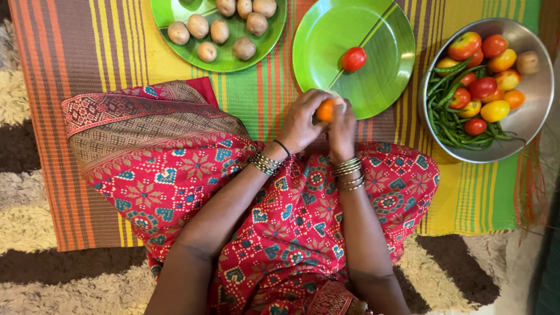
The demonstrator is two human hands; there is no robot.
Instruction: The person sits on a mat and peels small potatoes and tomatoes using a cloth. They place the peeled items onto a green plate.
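Observation:
An orange tomato (325, 109) is gripped between my left hand (302, 121) and my right hand (342, 127), both closed around it just above my lap. The hands hover at the near rim of a green plate (326, 35), which carries one red tomato (353, 59). Bangles ring both wrists. Most of the orange tomato is hidden by my fingers.
A second green plate (175, 11) with several small potatoes (219, 31) lies at the top left. A steel bowl (534, 93) on the right holds several tomatoes (483, 87) and green chillies (449, 119). All rest on a striped mat (87, 46) over a shaggy rug.

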